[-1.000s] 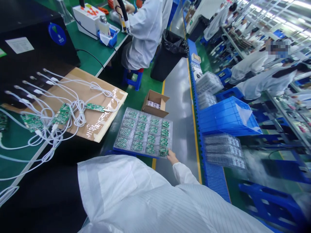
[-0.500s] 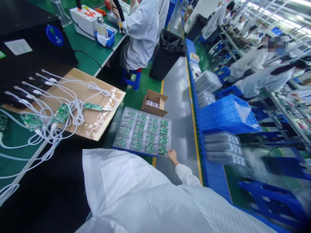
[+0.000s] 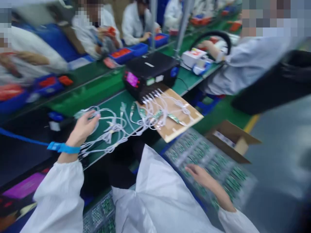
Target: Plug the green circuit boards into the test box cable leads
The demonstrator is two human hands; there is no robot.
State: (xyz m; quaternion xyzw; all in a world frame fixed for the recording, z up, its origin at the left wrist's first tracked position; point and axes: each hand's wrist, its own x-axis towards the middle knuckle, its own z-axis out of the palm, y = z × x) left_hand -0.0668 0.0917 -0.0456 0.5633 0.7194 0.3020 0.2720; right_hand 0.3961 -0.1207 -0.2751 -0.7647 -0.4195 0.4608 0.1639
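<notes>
- Hands first: the left hand (image 3: 84, 127) is out to the left, with its fingers curled over the white cables (image 3: 116, 129). The picture is too blurry to tell if it really grips one. The right hand (image 3: 200, 174) lies flat and open, holding nothing.
- Green table (image 3: 97, 94): it runs from near left to far right, and the cables lie spread on it.
- Clear tray (image 3: 249, 184) of green circuit boards (image 3: 218, 161): it sits low on the right, and its long side runs from near left to far right. The right hand rests on its near part. The left hand is well apart from it.
- Black machine (image 3: 150, 69): it stands far back on the table, and the cables plug into it.
- Cardboard sheet (image 3: 187, 119): it lies between the machine and the tray.
- Blue wrist strap (image 3: 62, 148): it is on the left wrist.
</notes>
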